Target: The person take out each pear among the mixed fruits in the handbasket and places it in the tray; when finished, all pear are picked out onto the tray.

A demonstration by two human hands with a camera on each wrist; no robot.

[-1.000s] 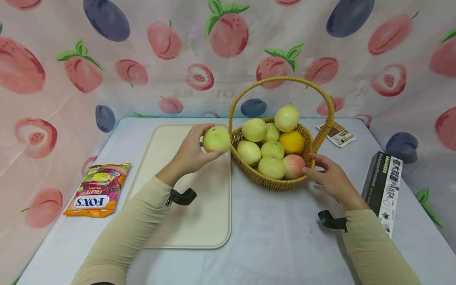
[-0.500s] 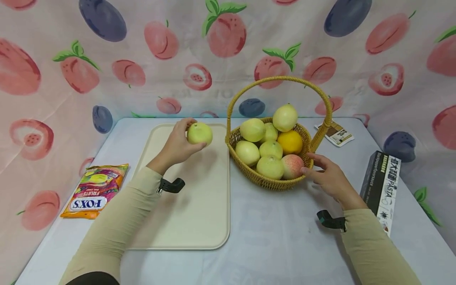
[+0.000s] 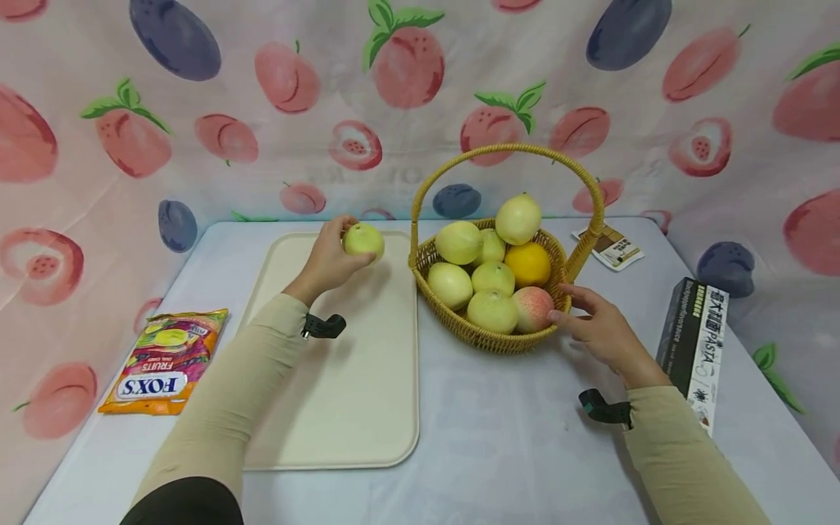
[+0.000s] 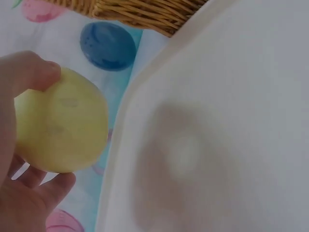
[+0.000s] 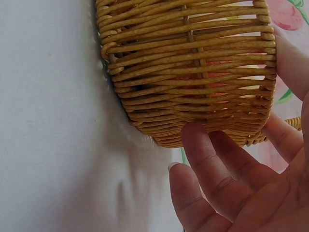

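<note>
In the head view my left hand (image 3: 330, 255) grips a round yellow-green fruit (image 3: 363, 243) above the far part of the beige tray (image 3: 341, 408). The left wrist view shows the thumb and fingers spread around the fruit (image 4: 72, 125), with a shadow on the tray beside it. My right hand (image 3: 607, 332) holds the near right rim of the wicker basket (image 3: 488, 340). In the right wrist view its fingertips lie against the woven wall and the thumb is at the rim. Inside the basket are several yellow-green fruits (image 3: 492, 312), an orange (image 3: 529, 264) and a peach (image 3: 533, 309).
A bag of Fox's candy (image 3: 164, 362) lies left of the tray. At the right side is a pasta box (image 3: 694, 350), and a small brown-and-white packet (image 3: 613, 248) lies behind the basket. A fruit-print cloth (image 3: 275, 146) hangs around the table.
My left hand has carried the fruit leftward, away from the basket's left edge and over the tray. My right hand stays at the basket rim. The head view has shifted slightly.
</note>
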